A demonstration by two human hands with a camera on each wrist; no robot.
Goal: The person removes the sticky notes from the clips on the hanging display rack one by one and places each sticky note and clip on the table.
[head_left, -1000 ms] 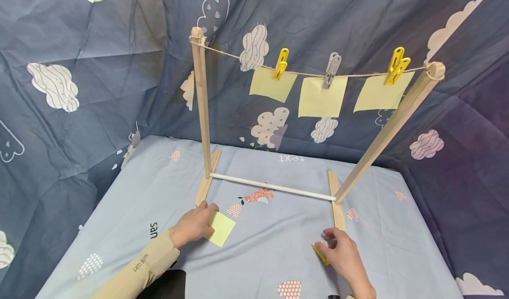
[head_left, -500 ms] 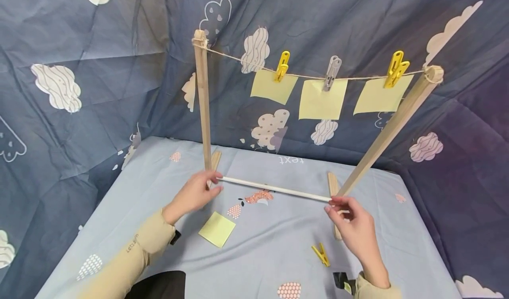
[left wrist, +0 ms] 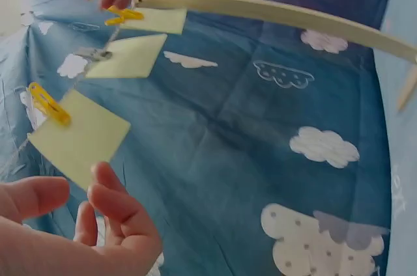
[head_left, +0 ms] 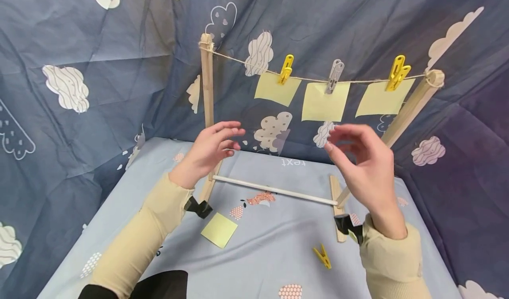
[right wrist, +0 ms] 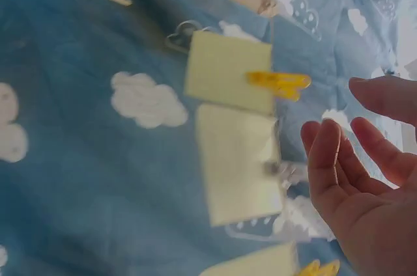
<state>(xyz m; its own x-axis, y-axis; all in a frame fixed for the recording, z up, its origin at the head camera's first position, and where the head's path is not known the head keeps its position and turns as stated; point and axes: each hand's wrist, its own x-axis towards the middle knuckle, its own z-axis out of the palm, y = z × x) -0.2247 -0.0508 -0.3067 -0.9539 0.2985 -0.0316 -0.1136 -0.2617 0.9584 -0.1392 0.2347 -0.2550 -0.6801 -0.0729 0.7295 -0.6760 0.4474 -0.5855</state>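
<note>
We see both hands raised above the light blue cloth (head_left: 258, 255), holding nothing. The left hand (head_left: 210, 151) has its fingers gently bent, with a moderate gap between thumb and fingertips; it appears in front of the left post (head_left: 207, 87). The right hand (head_left: 367, 166) curves into a wider C, thumb apart from the fingers, in front of the right post (head_left: 413, 109).

Between the tops of the posts we see a twine (head_left: 234, 59), sagging slightly. It bears three clips, each with a pale yellow note in its bite: the left yellow clip (head_left: 285, 69) holds the left note (head_left: 276, 89), the grey clip (head_left: 335, 76) holds the middle note (head_left: 325, 104), and the right yellow clip (head_left: 397, 73) holds the right note (head_left: 383, 99). In the left wrist view the left fingertips overlap a corner of the left note, but the head view shows them apart.

Down on the cloth we find a loose note (head_left: 219, 230) near the left foot (head_left: 207, 191) of the stand; whether it is one sheet or several, we cannot tell. A loose yellow clip (head_left: 323, 256) lies near the right foot (head_left: 339, 224). A white rod (head_left: 274, 189) runs between the posts' lower ends.
</note>
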